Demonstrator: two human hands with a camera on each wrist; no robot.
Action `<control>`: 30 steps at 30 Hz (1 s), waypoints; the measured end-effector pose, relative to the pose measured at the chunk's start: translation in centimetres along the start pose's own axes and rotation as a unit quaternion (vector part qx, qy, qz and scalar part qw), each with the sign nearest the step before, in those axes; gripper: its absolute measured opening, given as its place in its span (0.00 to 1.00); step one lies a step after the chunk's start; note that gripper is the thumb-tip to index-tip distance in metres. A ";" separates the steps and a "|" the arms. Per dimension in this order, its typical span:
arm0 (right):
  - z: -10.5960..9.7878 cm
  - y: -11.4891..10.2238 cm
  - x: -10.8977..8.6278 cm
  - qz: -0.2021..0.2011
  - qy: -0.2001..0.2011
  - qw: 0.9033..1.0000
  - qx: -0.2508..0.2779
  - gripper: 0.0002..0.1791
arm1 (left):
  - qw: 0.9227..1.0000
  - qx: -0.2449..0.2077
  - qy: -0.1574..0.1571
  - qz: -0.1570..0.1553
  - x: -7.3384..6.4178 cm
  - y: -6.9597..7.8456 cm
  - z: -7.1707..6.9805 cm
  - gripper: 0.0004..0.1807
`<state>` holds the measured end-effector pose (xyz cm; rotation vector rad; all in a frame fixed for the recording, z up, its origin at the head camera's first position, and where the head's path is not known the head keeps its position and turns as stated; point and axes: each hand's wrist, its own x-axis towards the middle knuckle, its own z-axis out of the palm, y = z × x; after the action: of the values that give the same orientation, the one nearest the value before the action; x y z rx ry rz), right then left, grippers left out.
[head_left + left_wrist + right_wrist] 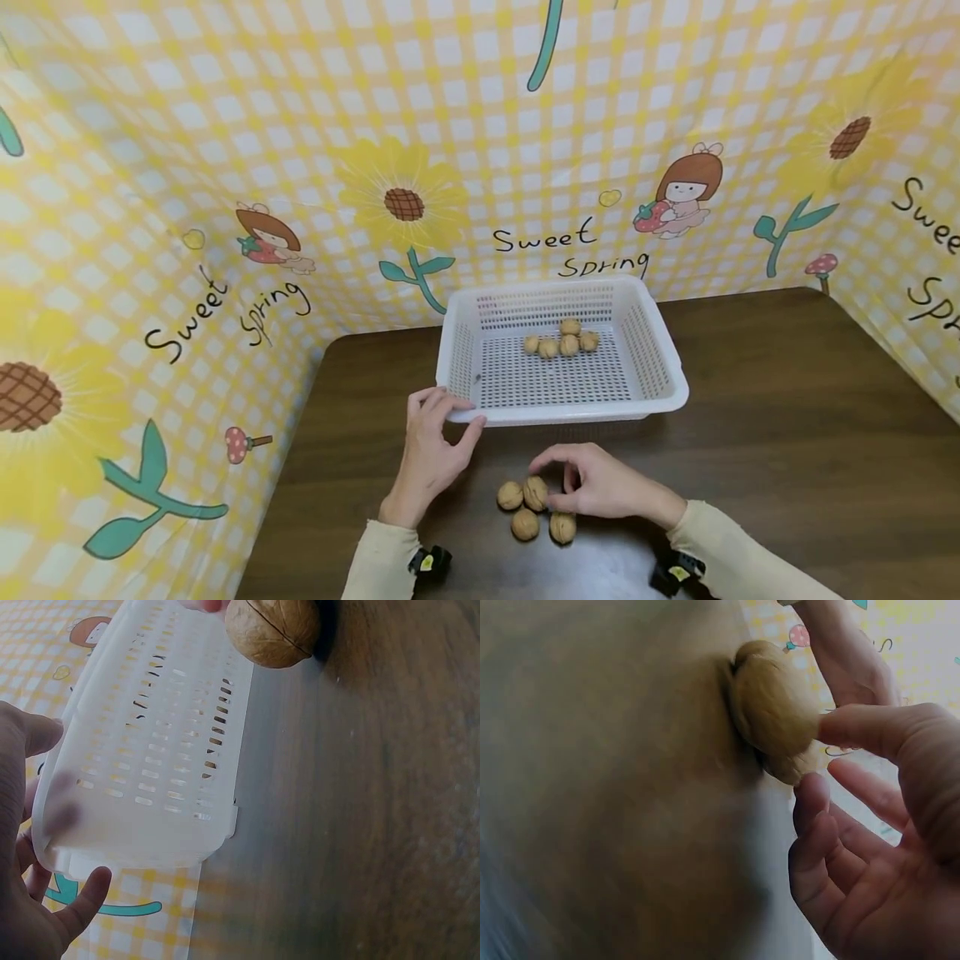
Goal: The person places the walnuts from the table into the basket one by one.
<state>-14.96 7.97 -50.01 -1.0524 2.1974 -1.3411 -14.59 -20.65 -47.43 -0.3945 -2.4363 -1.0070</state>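
nearest the camera, two pale sleeves (381, 560) reached in, each wrist wearing a small black device (431, 563), over a dark brown wooden table (787, 408). the left hand (435, 446) gripped the near left corner of a white plastic basket (558, 417), fingers over the rim and thumb against the near side.

to the right, the right hand (603, 485) had its thumb and index finger curled around one walnut (534, 493) on the table, just nearer than the basket. how firmly they pinched it, i could not tell.

done well, this pick would probably call for a light pinch across the shell's widest part, then a straight lift, so that the round neighbours did not roll away. the left hand would do best to hold the basket steady without tipping it.

the pinched walnut lay between index fingertip and thumb, the index on its far side and the thumb at its right. three loose walnuts (525, 525) sat close by: one just left, one nearer, and one to the near right, below the thumb. five more walnuts (569, 344) lay grouped inside the basket, toward its far side. behind stood a yellow checked cloth (510, 167) with sunflowers.
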 end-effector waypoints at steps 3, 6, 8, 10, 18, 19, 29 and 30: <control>0.5 0.3 -0.2 0.007 -0.006 1.000 -0.002 0.21 | 1.000 0.001 -0.002 0.002 -0.2 0.1 0.2 0.09; 0.8 0.5 -0.1 0.016 -0.009 1.000 -0.007 0.22 | 1.000 0.004 0.004 0.006 -0.3 0.0 0.2 0.08; 0.9 0.6 0.1 0.019 -0.006 1.000 -0.006 0.22 | 1.000 0.005 0.009 0.008 -0.2 0.0 0.1 0.09; 0.9 0.7 0.2 0.023 -0.003 1.000 -0.008 0.21 | 1.000 0.006 0.012 0.009 -0.1 -0.1 0.1 0.09; 0.9 0.9 0.4 0.032 0.004 0.999 -0.016 0.22 | 1.000 0.006 0.004 0.005 0.0 -0.1 0.1 0.10; 0.9 0.9 0.4 0.029 0.005 0.999 -0.014 0.23 | 1.000 0.006 0.004 0.005 0.0 -0.1 0.1 0.10; 1.2 0.8 0.3 -0.004 0.024 0.999 -0.026 0.23 | 1.000 0.008 0.003 0.005 0.1 -0.2 0.2 0.10; 1.2 0.8 0.3 -0.003 0.027 0.999 -0.031 0.23 | 1.000 0.007 0.003 0.005 0.1 -0.2 0.2 0.10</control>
<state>-14.68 7.20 -51.25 -1.0563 2.2900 -1.3276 -14.80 -20.68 -47.63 -0.3980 -2.4330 -0.9839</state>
